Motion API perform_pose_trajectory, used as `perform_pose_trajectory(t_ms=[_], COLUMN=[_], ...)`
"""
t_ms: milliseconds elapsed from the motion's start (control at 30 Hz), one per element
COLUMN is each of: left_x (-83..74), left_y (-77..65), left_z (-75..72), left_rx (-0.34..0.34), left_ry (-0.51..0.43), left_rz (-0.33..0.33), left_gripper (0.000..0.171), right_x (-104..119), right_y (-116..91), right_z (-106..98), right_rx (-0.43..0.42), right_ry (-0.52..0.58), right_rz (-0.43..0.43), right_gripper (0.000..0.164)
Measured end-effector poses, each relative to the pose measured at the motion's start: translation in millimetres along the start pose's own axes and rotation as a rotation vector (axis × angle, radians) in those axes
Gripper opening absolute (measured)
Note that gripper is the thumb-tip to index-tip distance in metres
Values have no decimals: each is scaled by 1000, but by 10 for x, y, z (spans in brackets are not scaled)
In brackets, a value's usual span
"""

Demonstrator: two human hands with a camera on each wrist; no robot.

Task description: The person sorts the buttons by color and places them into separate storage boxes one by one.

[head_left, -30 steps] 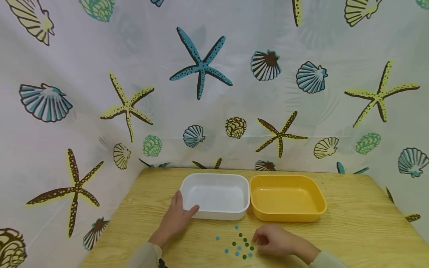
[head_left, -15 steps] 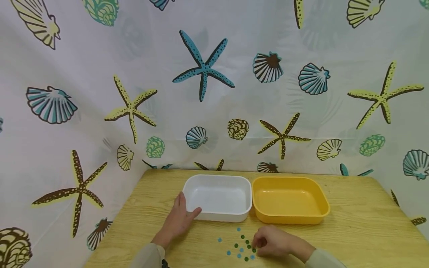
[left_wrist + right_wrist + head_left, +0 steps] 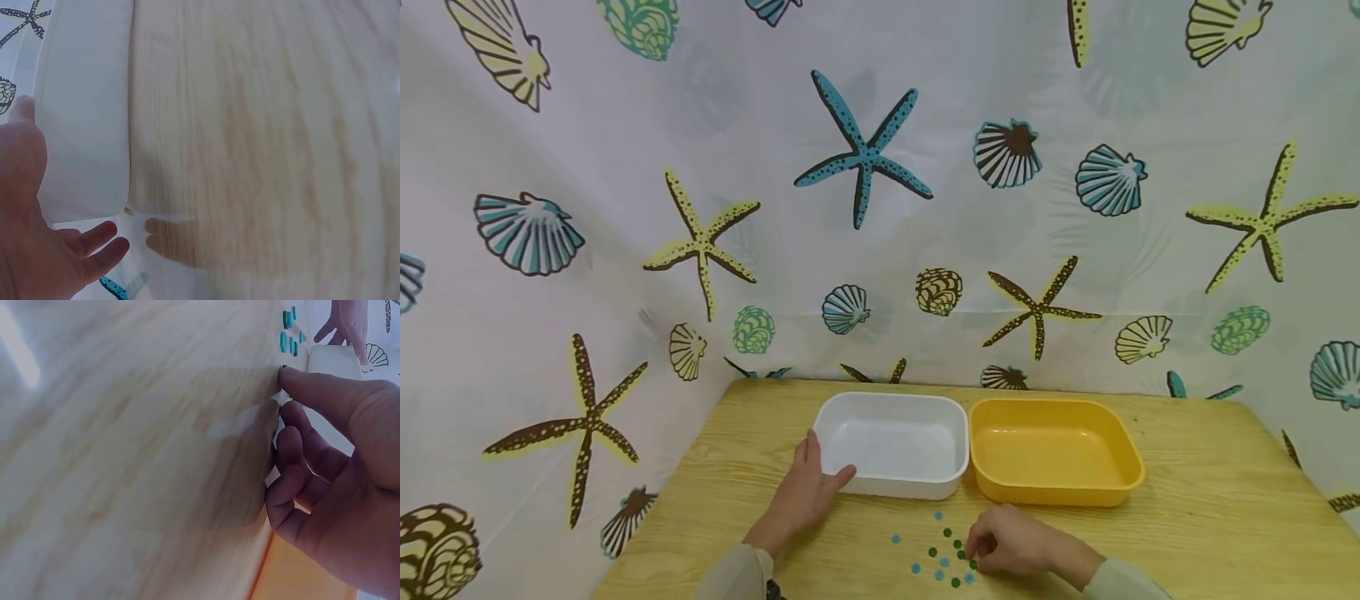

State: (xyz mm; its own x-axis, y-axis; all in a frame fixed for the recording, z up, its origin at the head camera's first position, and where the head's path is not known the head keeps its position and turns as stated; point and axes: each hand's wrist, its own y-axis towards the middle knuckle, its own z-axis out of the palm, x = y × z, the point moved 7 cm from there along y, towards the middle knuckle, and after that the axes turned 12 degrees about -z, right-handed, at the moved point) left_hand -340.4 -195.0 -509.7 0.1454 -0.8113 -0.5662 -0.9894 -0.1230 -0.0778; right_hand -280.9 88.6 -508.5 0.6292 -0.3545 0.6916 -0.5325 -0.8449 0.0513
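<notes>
Several small flat discs, some blue (image 3: 896, 539) and some green (image 3: 947, 532), lie scattered on the wooden table. At their right edge is my right hand (image 3: 1013, 540), low over the table with its fingers curled. Its thumb tip touches or nearly touches a green disc (image 3: 973, 565); in the right wrist view a gap shows between thumb and index finger. My left hand (image 3: 803, 492) rests at the near left corner of a white tray (image 3: 895, 487). Its fingers lie spread along the left side, its thumb at the front. The left wrist view shows those fingers (image 3: 106, 256) extended.
A yellow-orange tray (image 3: 1056, 495) stands right beside the white one, behind my right hand. Both sit toward the back of the table (image 3: 1195, 500). A curtain (image 3: 925, 225) printed with shells and starfish hangs behind and at the sides.
My right hand has shifted slightly left relative to the discs, its fingertips now at the nearest green disc. The left hand keeps its place at the white tray. The head view has turned slightly.
</notes>
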Motion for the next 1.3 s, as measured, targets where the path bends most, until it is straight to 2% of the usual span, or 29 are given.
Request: perform_pose_trajectory(t_ms=[600, 733, 933, 1133, 1300], left_x=[-35, -34, -13, -16, -21], left_y=[-28, -30, -21, -12, -20], left_z=[-22, -23, -18, -22, -25], left_rx=[17, 26, 28, 23, 32], left_ry=[-15, -26, -26, -26, -31], left_rz=[8, 5, -3, -2, -6], left_gripper=[107, 107, 107, 107, 109], right_x=[37, -6, -29, -56, -39], right_y=[45, 47, 20, -42, -79], right_z=[7, 19, 9, -77, -166], right_rx=[7, 0, -29, -82, -123], right_ry=[-25, -2, 48, 55, 111], right_rz=[-49, -23, -13, 6, 9], right_gripper=[12, 14, 15, 14, 12])
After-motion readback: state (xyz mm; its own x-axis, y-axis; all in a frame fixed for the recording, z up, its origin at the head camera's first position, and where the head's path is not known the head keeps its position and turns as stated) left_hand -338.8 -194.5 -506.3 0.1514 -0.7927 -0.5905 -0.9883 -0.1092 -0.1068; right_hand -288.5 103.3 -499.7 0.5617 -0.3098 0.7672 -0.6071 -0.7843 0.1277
